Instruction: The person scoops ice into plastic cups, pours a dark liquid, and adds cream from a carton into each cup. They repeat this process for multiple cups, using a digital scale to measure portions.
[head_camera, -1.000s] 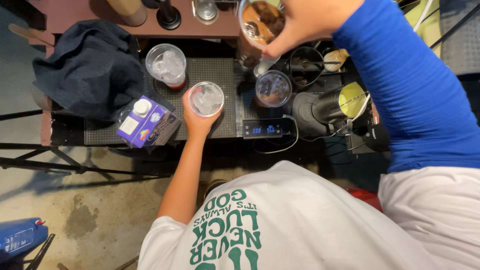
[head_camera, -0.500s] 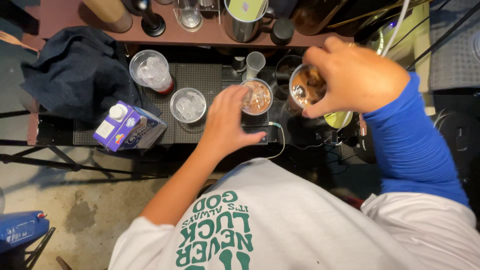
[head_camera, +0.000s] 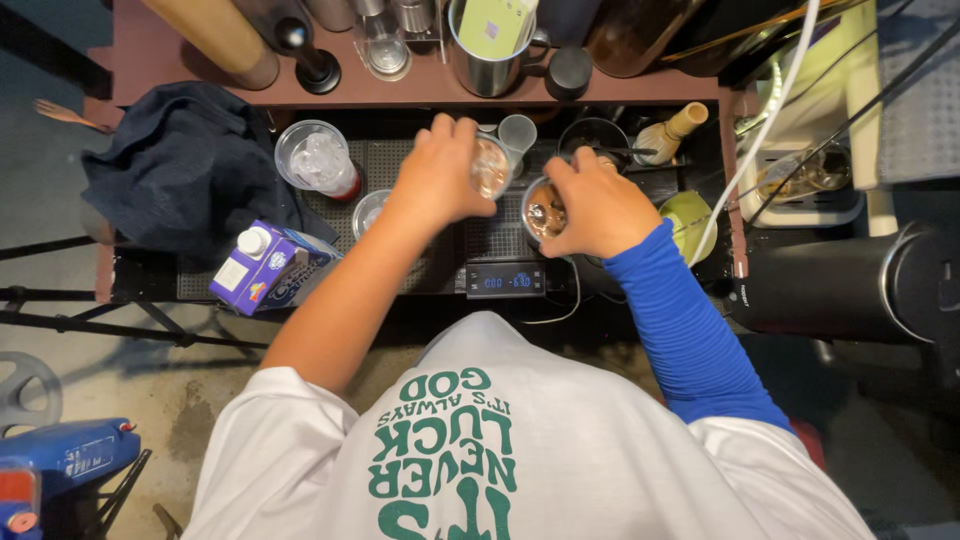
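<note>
Now our left hand (head_camera: 440, 180) wraps around a clear cup (head_camera: 490, 165) with a pale brownish drink, held just above the black mat (head_camera: 400, 170) near the middle of the work table. Our right hand (head_camera: 598, 205), in its blue sleeve (head_camera: 690, 340), is closed over the rim of a second cup (head_camera: 545, 212) holding something darker, and that cup sits just beside the first, close above the small digital scale (head_camera: 505, 280). Both grips are snug, fingers curled round the walls.

We judge these cups thin, light and easily squeezed; with liquid inside they will slosh and may be slick with moisture, so holding low around the side wall, not pinching the rim, seems safest.

Compared with half a second ago, our left hand has closed fully on its cup and lifted toward the back, while our right hand has dropped from the right and come in next to it. An iced cup (head_camera: 372, 208) now hides partly under our left forearm. A lidded plastic cup (head_camera: 315, 160), a purple carton (head_camera: 268, 268) and a dark cloth (head_camera: 185, 170) lie to the left, unmoved.
</note>
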